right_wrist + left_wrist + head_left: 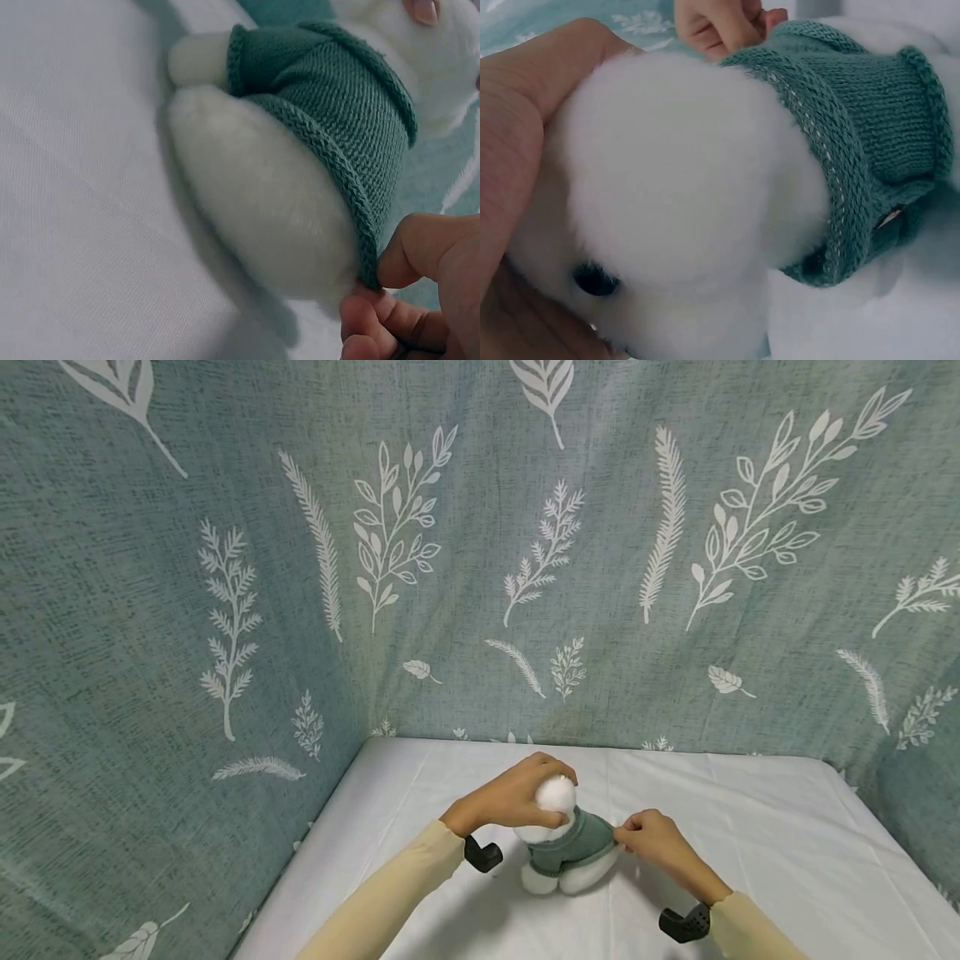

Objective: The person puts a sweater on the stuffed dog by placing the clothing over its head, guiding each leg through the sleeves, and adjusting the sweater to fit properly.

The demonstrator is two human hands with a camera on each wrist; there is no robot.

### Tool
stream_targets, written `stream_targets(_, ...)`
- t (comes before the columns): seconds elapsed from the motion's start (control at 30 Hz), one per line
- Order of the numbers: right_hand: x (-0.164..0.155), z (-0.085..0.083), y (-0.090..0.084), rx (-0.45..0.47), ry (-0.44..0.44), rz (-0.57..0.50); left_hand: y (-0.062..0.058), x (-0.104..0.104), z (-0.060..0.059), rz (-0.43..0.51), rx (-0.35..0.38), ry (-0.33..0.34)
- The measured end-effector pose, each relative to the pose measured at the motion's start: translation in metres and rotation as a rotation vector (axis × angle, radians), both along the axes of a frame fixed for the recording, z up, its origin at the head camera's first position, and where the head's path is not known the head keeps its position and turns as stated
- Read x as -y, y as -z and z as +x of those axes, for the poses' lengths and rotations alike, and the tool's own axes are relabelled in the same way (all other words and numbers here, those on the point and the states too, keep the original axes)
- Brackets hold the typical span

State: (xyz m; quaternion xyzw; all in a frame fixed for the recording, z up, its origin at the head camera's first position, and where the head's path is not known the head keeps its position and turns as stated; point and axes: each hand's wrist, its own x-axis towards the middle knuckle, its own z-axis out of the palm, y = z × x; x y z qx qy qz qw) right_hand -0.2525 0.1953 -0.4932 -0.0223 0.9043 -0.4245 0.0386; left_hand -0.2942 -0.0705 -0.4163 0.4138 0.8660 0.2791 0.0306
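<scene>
A white plush animal [591, 873] with a dark round eye [595, 279] sits on the white-covered table, dressed in a green knitted sweater [330, 90]. My left hand [517, 795] grips its fluffy head [675, 172], thumb on one side and fingers over the other. At the plush's rear, my right hand [654, 840] pinches the rolled hem of the sweater between thumb and fingers. The sweater covers the neck and back, with one sleeve around a front leg [199, 61]. The hind leg [255, 187] shows below the hem.
The table [420, 777] has a white cloth over it. Green-grey curtains [480, 568] with white leaf prints hang behind it and along both sides. Each wrist wears a black camera mount [686, 924] below a cream sleeve [390, 893].
</scene>
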Motion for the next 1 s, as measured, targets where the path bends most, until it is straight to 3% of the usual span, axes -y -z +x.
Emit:
stream_targets(0.3, 0.011, -0.016, -0.002, -0.152, -0.054, 0.050, -0.001, 0.000, 0.001, -0.013, -0.044, 0.023)
stream_targets(0.63, 0.010, -0.038, -0.002, -0.012, -0.174, -0.036, 0.000, -0.006, 0.006, -0.029, -0.073, 0.042)
stream_targets(0.9, 0.008, -0.042, 0.006, 0.027, -0.123, 0.034, 0.001, -0.005, 0.007, -0.050, -0.119, 0.034)
stream_targets(1.0, 0.010, -0.040, 0.005, -0.002, -0.116, 0.052, 0.001, -0.004, 0.007, -0.045, -0.119, 0.016)
